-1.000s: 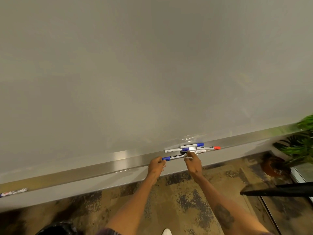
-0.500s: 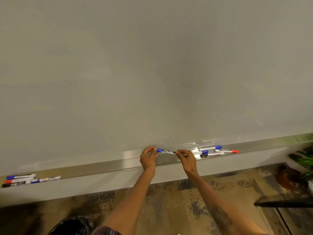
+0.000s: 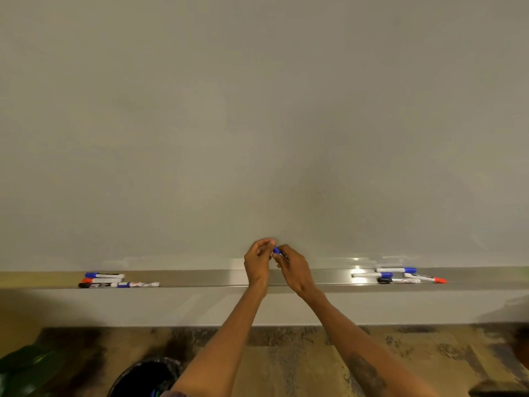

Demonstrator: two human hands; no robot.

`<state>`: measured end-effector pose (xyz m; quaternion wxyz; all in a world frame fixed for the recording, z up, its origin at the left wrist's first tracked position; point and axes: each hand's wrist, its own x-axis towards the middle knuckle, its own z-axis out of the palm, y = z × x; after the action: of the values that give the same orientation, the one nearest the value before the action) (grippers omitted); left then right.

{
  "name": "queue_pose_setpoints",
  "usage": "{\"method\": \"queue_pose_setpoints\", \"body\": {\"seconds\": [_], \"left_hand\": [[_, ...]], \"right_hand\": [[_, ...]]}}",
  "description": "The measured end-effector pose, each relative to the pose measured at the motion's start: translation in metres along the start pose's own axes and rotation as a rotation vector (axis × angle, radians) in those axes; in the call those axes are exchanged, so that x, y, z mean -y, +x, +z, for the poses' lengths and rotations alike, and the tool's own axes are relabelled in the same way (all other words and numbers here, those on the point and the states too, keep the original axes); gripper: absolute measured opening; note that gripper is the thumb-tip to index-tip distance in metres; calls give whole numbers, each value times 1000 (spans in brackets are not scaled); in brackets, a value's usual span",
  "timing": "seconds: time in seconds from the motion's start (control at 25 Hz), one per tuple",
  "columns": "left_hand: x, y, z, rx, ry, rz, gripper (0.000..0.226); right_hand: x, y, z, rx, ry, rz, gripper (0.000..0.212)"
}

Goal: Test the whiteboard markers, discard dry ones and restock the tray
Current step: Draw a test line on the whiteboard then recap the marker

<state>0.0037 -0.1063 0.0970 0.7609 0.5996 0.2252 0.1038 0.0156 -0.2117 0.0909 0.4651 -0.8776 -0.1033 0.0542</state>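
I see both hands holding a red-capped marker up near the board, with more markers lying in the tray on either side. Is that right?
Not quite. The head view shows the cap of the marker is blue, not red. The left hand and right hand do hold it near the board, and more markers lie in the tray on either side.

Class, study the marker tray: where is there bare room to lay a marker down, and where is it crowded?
The tray lies bare between the left marker cluster and the left hand, and between the right hand and the right marker cluster. Both clusters are crowded; both hands hold the blue marker over the middle.
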Motion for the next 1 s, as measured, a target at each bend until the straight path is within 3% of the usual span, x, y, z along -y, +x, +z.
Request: {"method": "queue_pose_setpoints", "body": {"seconds": [0.2, 0.52, 0.88, 1.0], "left_hand": [[-40, -1, -33, 89, -96, 51, 25], [-99, 4, -54, 133, -120, 189, 18], [-155, 1, -49, 163, -195, 320, 19], [-179, -5, -41, 139, -320, 310, 19]], "right_hand": [[53, 0, 22, -70, 78, -67, 37], [118, 9, 19, -194, -6, -213, 38], [168, 25, -12, -102, 163, -309, 37], [180, 29, -22, -49, 197, -342, 36]]}}
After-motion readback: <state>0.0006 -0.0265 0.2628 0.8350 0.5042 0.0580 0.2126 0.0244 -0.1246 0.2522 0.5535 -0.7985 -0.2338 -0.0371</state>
